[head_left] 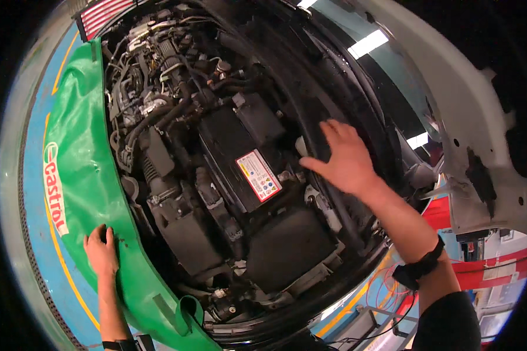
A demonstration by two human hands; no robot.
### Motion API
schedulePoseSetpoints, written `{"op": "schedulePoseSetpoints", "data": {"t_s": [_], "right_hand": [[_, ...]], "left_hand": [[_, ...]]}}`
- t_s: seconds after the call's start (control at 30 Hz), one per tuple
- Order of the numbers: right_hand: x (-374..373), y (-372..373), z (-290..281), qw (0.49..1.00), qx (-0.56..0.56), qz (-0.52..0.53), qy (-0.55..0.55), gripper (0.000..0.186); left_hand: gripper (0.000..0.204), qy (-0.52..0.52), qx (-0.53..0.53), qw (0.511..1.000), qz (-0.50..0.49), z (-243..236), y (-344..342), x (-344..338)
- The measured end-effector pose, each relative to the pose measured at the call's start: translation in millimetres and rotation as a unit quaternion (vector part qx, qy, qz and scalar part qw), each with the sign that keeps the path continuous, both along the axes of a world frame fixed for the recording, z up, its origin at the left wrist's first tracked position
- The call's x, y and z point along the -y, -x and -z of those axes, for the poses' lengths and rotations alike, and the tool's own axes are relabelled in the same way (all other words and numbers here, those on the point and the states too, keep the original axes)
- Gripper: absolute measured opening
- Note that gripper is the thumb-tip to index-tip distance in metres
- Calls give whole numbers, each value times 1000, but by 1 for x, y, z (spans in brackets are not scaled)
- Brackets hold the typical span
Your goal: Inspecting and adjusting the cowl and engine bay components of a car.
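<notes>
Green cover (79, 149), draped left of the battery (240, 155); left hand (101, 254) resting on it, fingers loosely bent, unclenched. Right hand (348, 158), spread and empty, right of the battery. Protection laid, battery seated; handling apparently not begun.

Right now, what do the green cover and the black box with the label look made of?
The green cover by the left hand looks like shiny vinyl or coated cloth: it folds softly and catches light. The black box with the label looks like dull, hard plastic: its edges are straight and stiff, but I can't be sure.
</notes>
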State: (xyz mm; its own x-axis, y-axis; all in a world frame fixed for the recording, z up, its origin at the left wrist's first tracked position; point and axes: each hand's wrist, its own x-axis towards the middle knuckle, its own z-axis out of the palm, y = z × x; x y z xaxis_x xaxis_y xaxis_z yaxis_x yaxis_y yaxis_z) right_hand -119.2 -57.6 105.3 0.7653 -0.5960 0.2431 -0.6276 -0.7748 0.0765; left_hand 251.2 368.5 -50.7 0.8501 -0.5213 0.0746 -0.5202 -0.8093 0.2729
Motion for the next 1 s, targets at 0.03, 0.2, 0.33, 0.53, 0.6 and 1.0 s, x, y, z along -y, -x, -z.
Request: {"op": "schedulePoseSetpoints", "data": {"t_s": [0.03, 0.2, 0.33, 0.53, 0.6, 1.0], "right_hand": [[-9, -5, 3, 999, -39, 26, -13, 72], [6, -15, -11, 954, 61, 106, -273, 63], [28, 7, -26, 850, 219, 109, -466, 63], [19, 31, -16, 833, 196, 140, -498, 68], [9, 38, -18, 833, 168, 115, -514, 69], [-32, 67, -4, 796, 280, 125, -521, 48]], "left_hand": [[38, 0, -20, 1000, -10, 1, -1, 0], [34, -28, -44, 999, -9, 0, -4, 1], [34, -13, -38, 999, 5, 2, -6, -2], [33, -13, -39, 999, 11, 9, -11, -7], [34, -19, -36, 999, 15, 11, -14, -8], [38, -14, -48, 999, 20, 16, -20, -13]]}}
